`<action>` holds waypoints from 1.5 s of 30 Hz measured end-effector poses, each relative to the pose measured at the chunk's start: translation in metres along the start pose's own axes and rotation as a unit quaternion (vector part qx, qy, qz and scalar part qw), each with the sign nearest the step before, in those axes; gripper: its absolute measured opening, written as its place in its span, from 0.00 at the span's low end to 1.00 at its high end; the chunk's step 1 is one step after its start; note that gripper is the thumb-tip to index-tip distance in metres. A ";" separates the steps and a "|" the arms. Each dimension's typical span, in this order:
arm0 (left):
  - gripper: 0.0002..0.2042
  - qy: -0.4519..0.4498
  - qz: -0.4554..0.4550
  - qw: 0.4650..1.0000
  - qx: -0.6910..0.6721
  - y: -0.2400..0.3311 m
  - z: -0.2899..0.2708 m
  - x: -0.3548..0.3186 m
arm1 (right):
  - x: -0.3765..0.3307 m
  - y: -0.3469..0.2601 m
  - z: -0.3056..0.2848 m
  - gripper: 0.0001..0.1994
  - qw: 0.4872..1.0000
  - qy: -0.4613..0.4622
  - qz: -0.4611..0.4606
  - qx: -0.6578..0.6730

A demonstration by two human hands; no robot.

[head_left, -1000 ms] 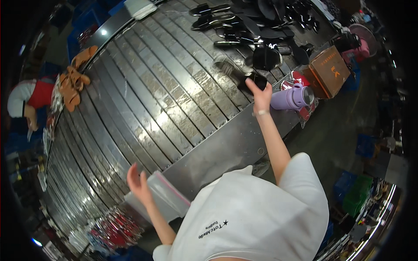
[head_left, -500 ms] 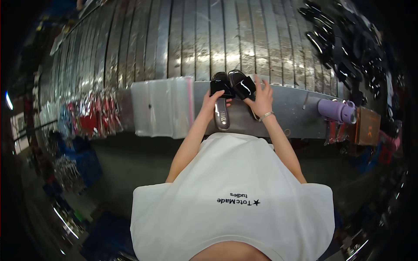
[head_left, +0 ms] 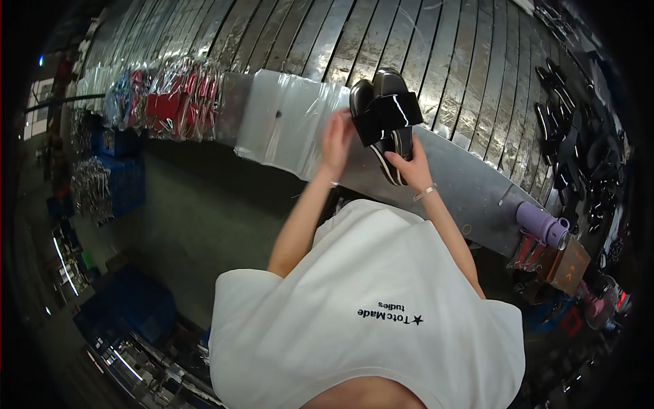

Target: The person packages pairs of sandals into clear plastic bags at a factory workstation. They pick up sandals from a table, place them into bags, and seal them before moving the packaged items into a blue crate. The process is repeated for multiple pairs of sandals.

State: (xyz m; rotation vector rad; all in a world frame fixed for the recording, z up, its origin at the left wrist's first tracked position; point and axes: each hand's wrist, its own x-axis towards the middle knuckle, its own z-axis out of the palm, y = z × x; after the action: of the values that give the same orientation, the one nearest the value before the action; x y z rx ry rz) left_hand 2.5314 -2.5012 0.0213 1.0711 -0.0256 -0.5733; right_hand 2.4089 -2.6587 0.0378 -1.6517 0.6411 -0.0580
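Slippers (head_left: 383, 116) held over clear bag (head_left: 286, 123).
Right hand (head_left: 407, 167) clamped on black pair w/ left hand (head_left: 337, 140) gripping its side, at slatted metal desk (head_left: 463, 184) edge.

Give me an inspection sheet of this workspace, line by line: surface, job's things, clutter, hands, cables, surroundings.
Surface: slatted metal conveyor table with a flat steel edge.
Job's things: pair of black slide sandals held together over the edge; clear plastic bags lying beside them.
Clutter: more black sandals piled far right; purple cylindrical bottle; packed red items in bags on the left.
Hands: left hand and right hand both grip the sandals.
Cables: nothing seen.
Surroundings: blue crates on a dark floor.
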 end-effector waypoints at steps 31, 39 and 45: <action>0.04 -0.286 0.363 0.716 0.523 0.097 0.076 0.040 | -0.007 -0.056 -0.039 0.25 0.999 0.028 -0.001 -0.037; 0.11 -0.340 0.388 0.717 0.469 0.062 0.138 0.028 | -0.011 -0.038 -0.075 0.19 0.983 0.185 0.002 0.013; 0.13 -0.397 0.491 0.623 0.462 0.060 0.185 -0.017 | -0.026 -0.066 -0.096 0.15 0.967 0.210 -0.143 0.024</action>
State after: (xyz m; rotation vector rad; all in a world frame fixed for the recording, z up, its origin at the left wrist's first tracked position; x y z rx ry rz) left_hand 2.4885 -2.6240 0.1665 1.4627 -1.7784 0.1025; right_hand 2.3741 -2.7310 0.1258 -1.6867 0.7047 -0.6412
